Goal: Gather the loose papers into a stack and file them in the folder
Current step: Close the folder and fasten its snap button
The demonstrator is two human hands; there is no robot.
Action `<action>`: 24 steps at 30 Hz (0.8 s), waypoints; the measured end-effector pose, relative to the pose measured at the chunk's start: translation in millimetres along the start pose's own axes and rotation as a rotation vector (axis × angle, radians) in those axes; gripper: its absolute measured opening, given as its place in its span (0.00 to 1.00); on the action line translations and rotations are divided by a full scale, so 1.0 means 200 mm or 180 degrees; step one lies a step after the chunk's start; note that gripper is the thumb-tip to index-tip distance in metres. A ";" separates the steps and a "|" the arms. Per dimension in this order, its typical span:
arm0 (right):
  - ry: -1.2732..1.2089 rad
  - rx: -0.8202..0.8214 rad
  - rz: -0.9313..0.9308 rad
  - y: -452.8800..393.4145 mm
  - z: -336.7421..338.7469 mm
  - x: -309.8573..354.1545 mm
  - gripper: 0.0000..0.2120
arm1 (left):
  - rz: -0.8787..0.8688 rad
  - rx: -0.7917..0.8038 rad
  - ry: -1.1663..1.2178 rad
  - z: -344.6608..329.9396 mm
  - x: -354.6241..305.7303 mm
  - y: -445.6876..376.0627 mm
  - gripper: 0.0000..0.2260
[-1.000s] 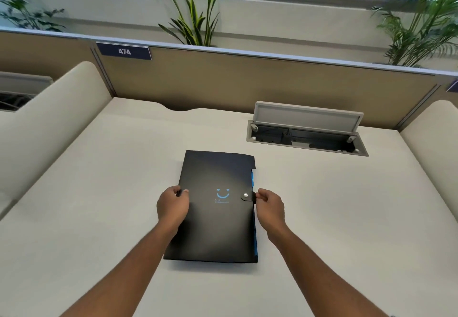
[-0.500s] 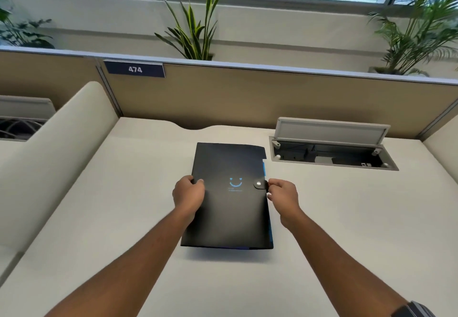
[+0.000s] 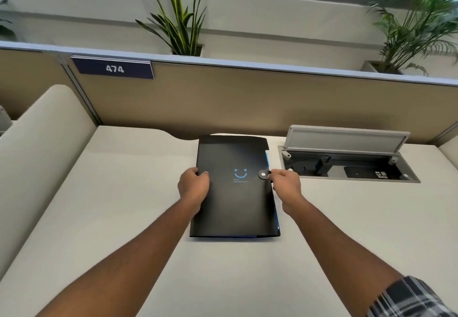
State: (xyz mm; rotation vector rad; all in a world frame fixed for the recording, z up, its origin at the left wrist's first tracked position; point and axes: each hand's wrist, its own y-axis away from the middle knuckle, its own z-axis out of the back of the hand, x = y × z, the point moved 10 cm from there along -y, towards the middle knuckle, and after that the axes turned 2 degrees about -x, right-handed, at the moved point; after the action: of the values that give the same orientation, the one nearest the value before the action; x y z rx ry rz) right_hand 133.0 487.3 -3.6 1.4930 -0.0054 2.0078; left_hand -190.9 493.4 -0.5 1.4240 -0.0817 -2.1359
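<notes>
The black folder (image 3: 235, 187) lies flat at 12 o'clock on the desk (image 3: 99, 217). Left hand (image 3: 193, 187) grips its 9 o'clock edge, right hand (image 3: 285, 185) pinches the snap strap (image 3: 264, 174). It looks light, thin, slippery; better to hold the edges

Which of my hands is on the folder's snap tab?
The right hand: it pinches the snap tab at the folder's right edge. The left hand grips the plain left edge.
</notes>
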 end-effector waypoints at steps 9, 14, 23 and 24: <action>0.0927 -0.0125 0.0574 -0.11 -0.11 -0.01 0.23 | -0.0735 0.0100 -0.0258 -0.15 0.02 -0.14 0.18; 0.1600 -0.0174 0.0880 -0.10 -0.16 -0.06 0.28 | -0.1519 0.0227 -0.0693 -0.15 0.01 -0.11 0.22; 0.1636 -0.0099 0.1047 -0.10 -0.15 -0.10 0.26 | -0.1714 0.0200 -0.0908 -0.15 0.00 -0.10 0.22; 0.1631 -0.0041 0.1022 -0.11 -0.15 -0.10 0.26 | -0.1717 0.0205 -0.0908 -0.15 0.00 -0.10 0.22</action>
State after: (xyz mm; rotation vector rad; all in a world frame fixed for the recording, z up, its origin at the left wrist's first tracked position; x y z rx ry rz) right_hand 120.5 506.1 -39.4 0.9761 -0.0480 2.5938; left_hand -173.7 517.2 -19.9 1.2653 0.1448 -2.7917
